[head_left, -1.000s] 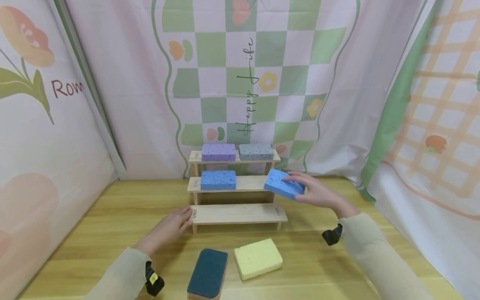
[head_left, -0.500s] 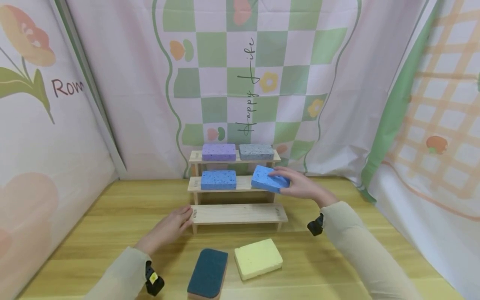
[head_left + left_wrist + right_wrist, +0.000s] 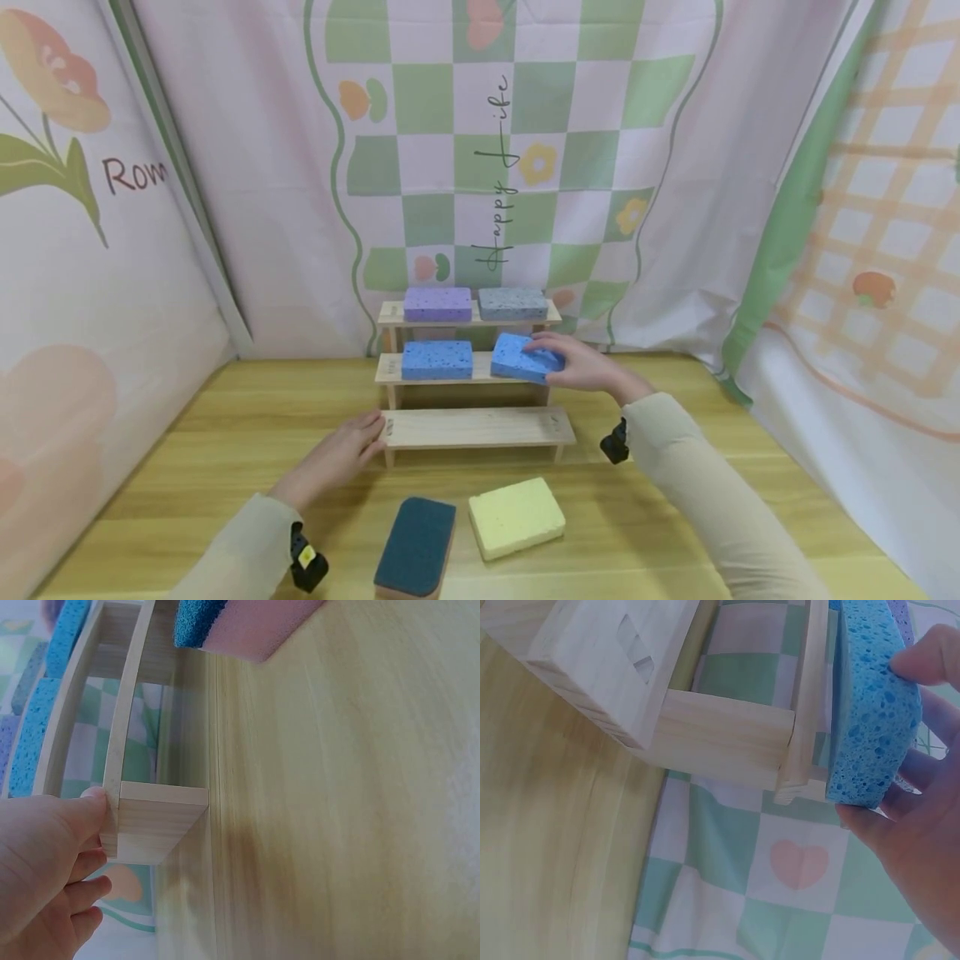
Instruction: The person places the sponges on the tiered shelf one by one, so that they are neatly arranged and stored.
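Right hand (image 3: 585,367): fingers part-closed, held blue sponge (image 3: 513,357) gripped at its right end, thumb opposed. Sponge seen right of centre, over the right half of the rack's middle board, turned slightly askew; in the right wrist view a gap shows along part of its underside, so full seating cannot be confirmed. Left hand (image 3: 337,458): end of the wooden rack's (image 3: 480,427) lowest board pinched between thumb and fingers. Left of the held piece, a second blue sponge (image 3: 437,360); above, purple sponge (image 3: 437,305) and grey sponge (image 3: 513,304). Lower centre, dark green sponge (image 3: 416,546) and yellow sponge (image 3: 517,518) on the bench (image 3: 247,417). Risks judged: if released askew, tipping off the front edge; if pushed too far left, its neighbour shoved; if the left grip slackens, the rack nudged.
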A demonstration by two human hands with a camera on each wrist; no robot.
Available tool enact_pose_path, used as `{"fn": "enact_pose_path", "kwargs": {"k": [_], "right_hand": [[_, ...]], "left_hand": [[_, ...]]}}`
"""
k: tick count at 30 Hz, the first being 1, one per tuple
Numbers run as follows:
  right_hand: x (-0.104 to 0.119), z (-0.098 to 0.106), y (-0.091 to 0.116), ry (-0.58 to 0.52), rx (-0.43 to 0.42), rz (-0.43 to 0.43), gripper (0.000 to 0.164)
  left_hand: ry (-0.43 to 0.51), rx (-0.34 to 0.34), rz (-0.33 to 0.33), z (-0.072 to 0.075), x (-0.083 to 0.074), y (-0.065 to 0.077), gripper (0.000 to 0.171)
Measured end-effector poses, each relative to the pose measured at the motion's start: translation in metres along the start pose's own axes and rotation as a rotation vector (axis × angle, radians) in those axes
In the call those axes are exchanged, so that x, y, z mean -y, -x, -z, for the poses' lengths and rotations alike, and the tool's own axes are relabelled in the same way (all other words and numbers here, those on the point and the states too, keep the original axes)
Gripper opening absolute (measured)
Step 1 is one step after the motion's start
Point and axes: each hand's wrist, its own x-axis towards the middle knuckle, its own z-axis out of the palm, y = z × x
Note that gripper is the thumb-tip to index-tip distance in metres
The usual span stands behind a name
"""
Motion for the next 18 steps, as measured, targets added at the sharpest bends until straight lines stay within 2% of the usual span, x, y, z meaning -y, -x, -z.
{"fn": "enact_pose_path", "kwargs": {"k": [10, 18], "right_hand": [[-0.0039, -0.0041, -0.0054, -0.089, 0.063, -0.011, 0.054], [0.0004, -0.0034, -0.0079, -0.062, 0.083, -0.012, 0.053]], "left_hand": [[-0.004, 0.009, -0.006, 0.0004, -0.0009, 0.0015, 0.045], [0.012, 0.012, -0.009, 0.0016, -0.0015, 0.0014, 0.046]]}}
